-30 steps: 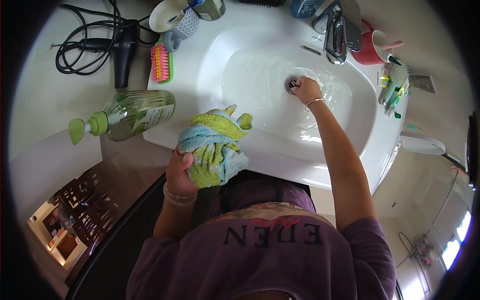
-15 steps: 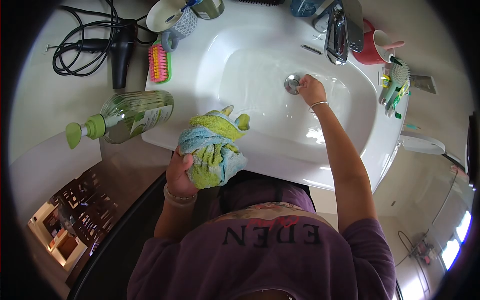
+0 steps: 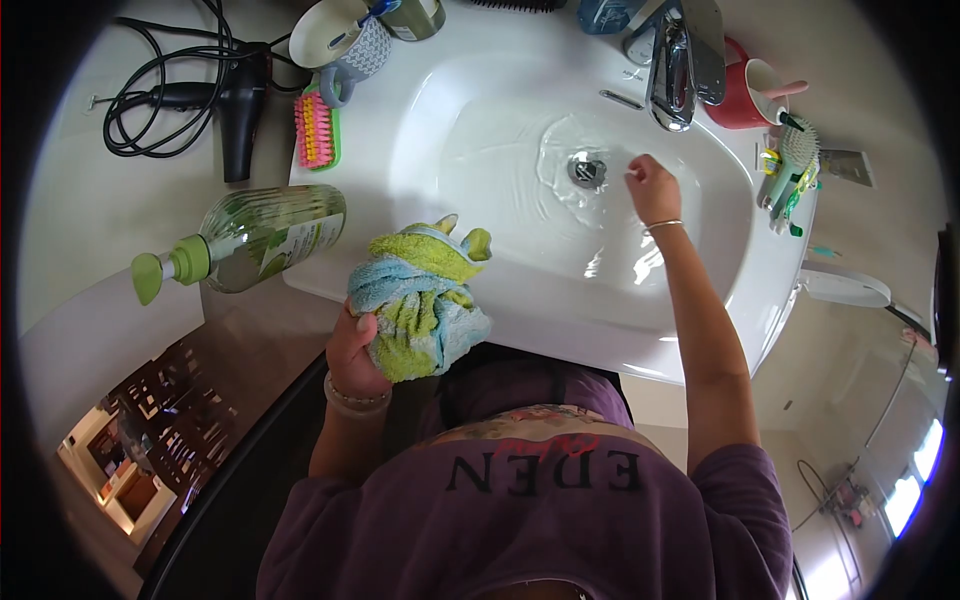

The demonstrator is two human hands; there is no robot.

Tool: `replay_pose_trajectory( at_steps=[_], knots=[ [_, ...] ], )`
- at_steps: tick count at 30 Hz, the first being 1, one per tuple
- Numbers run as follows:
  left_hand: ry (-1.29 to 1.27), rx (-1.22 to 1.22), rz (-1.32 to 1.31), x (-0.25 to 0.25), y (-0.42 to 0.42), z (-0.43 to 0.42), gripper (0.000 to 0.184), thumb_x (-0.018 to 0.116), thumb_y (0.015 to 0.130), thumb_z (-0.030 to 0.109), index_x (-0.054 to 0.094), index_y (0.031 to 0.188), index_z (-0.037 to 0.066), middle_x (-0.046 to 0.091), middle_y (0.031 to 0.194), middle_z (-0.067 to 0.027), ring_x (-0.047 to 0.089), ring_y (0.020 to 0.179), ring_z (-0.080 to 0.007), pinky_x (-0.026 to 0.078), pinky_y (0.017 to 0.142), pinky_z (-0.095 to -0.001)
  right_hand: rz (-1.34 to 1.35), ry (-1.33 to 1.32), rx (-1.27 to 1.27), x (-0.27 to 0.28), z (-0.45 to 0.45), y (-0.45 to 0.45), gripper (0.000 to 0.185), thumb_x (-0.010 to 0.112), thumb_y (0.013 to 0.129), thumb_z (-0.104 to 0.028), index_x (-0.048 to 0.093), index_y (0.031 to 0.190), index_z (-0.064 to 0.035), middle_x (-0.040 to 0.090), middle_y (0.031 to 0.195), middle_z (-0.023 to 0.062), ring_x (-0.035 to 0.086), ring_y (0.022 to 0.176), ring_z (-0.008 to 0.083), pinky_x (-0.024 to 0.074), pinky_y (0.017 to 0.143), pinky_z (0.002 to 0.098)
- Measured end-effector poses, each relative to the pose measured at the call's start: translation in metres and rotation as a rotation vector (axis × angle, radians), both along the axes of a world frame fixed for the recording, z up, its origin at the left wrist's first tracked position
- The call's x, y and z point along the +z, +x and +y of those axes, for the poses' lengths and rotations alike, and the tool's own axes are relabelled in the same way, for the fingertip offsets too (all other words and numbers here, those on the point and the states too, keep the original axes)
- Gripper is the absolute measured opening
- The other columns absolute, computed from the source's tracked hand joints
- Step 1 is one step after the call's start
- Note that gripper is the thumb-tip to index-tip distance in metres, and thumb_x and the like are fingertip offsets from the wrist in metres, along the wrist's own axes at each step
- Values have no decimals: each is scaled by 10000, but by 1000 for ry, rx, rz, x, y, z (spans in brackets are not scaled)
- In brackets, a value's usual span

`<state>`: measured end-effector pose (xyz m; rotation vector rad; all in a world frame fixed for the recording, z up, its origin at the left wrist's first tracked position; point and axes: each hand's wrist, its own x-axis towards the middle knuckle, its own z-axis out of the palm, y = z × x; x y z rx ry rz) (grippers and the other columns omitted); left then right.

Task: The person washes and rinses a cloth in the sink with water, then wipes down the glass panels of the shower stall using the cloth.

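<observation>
A bunched green and blue cloth is held in my left hand, over the front left edge of the white sink. Inside the sink, my right hand is just right of the drain, not touching it. Its fingers are curled together, and what they hold, if anything, is too small to make out. Shallow water ripples around the drain, where the dark metal stopper area shows. Above the basin at the back stands the chrome faucet.
At left are a pump bottle, a pink and green brush, a patterned mug and a black hair dryer with its cord. A red cup and a light green hairbrush are at right.
My right hand has moved off the drain to the right, uncovering it. Ripples have spread around the drain. My left hand and the cloth have shifted slightly left.
</observation>
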<state>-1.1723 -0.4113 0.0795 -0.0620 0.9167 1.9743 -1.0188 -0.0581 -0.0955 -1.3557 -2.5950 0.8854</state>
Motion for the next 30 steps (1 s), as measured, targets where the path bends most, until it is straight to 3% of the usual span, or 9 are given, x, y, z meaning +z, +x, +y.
replay_pose_trajectory(
  at_steps=[4,8,12,13,16,17,20,24,30],
  knots=[
    [28,-41,72,-4,-5,-5,566,537,835,285,399,1272,-47,502,1246,-168,500,1137,-303,375,987,-433,-240,195,110,-16,4,28,237,577,735,-93,583,971,-81,588,1069,144,585,922,312,484,775,403],
    [107,-70,97,-7,-10,-5,566,492,865,310,383,1293,-43,482,1284,-166,477,1171,-312,350,1013,-447,-204,131,567,9,1,41,344,562,734,-78,560,1078,-54,569,1040,164,550,980,330,457,860,397],
    [130,-63,110,-6,-8,-4,561,489,875,311,378,1296,-44,481,1287,-164,473,1176,-313,343,1019,-450,-439,186,366,15,1,55,358,617,719,-85,581,1075,-60,564,1114,136,483,1130,310,422,933,400],
    [139,-63,108,-9,-9,-4,562,489,876,312,377,1296,-43,480,1289,-163,471,1179,-313,341,1021,-451,-330,205,565,10,-7,65,388,626,729,-102,573,1112,-62,542,1186,139,455,1177,304,401,966,397],
    [149,-60,99,-7,-10,-5,565,489,877,317,375,1300,-40,475,1293,-163,463,1187,-313,336,1024,-456,-376,-15,649,31,-1,65,428,632,732,-113,553,1148,-49,522,1216,151,454,1184,295,374,999,390],
    [150,-57,101,-5,-11,-4,566,488,878,319,374,1301,-38,474,1294,-164,461,1189,-313,335,1024,-457,-383,-46,471,41,5,60,434,632,732,-118,550,1153,-49,507,1238,151,443,1196,298,358,1012,393],
    [212,-48,97,0,-14,3,567,486,878,320,371,1305,-34,470,1298,-164,454,1195,-313,331,1026,-461,-409,302,539,-9,-33,66,437,632,733,-123,555,1160,-71,488,1270,142,431,1200,312,375,997,402],
    [173,-13,81,7,-9,3,549,533,858,237,362,1298,-42,478,1267,-161,472,1166,-300,360,998,-432,-269,88,692,14,-31,68,434,614,746,-134,546,1175,-116,443,1306,127,453,1164,289,421,926,433],
    [211,-78,89,-2,-6,3,555,481,876,306,376,1300,-36,472,1298,-163,458,1192,-314,333,1025,-460,-123,103,414,10,-23,22,330,611,759,-143,579,1079,-67,563,1114,120,551,1018,301,465,857,400]
  ],
)
